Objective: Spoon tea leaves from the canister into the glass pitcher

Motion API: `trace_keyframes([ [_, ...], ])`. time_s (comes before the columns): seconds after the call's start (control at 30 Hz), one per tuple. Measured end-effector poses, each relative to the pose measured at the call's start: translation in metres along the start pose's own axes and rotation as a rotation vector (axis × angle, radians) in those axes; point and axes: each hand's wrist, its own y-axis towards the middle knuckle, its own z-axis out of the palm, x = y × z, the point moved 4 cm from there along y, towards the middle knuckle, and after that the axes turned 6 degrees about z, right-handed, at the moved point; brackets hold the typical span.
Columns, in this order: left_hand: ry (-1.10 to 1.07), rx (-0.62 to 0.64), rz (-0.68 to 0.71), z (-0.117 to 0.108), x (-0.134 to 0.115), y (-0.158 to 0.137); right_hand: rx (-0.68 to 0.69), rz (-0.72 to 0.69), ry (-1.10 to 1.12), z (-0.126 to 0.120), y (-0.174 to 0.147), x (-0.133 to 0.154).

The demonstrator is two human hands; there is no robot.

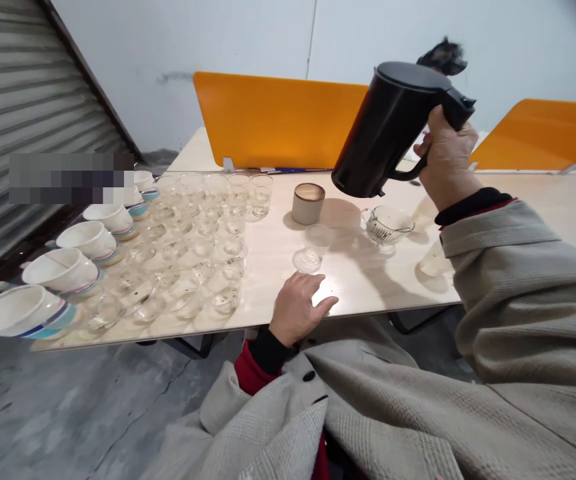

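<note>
My right hand (445, 163) grips the handle of a black electric kettle (391, 127), held in the air and tilted with its base toward the left, above a ribbed glass pitcher (385, 225). My left hand (301, 307) rests on the table's near edge, fingers loosely curled, holding nothing. Just beyond it sit a small glass cup (318, 238) and a round glass lid (307, 260). A beige ceramic cup (308, 203) stands further back.
Several small glass cups (193, 247) fill the left part of the pale table (358, 280). A row of white bowls with coloured stripes (63, 270) lines the left edge. Orange dividers (278, 120) stand behind. Two more glass items (433, 260) lie under my right arm.
</note>
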Motion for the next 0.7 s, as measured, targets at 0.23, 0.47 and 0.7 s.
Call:
trace_keyframes([
  [0.23, -0.036, -0.016, -0.037, -0.002, 0.005, 0.001, -0.295, 0.008, 0.317, -0.031, -0.042, 0.082],
  [0.47, -0.256, -0.175, -0.107, -0.01, 0.012, -0.006, -0.18, 0.062, 0.35, -0.075, -0.117, 0.149],
  [0.7, -0.679, -0.19, -0.092, -0.004, -0.018, 0.003, 0.069, -0.01, 0.181, -0.09, -0.189, 0.199],
])
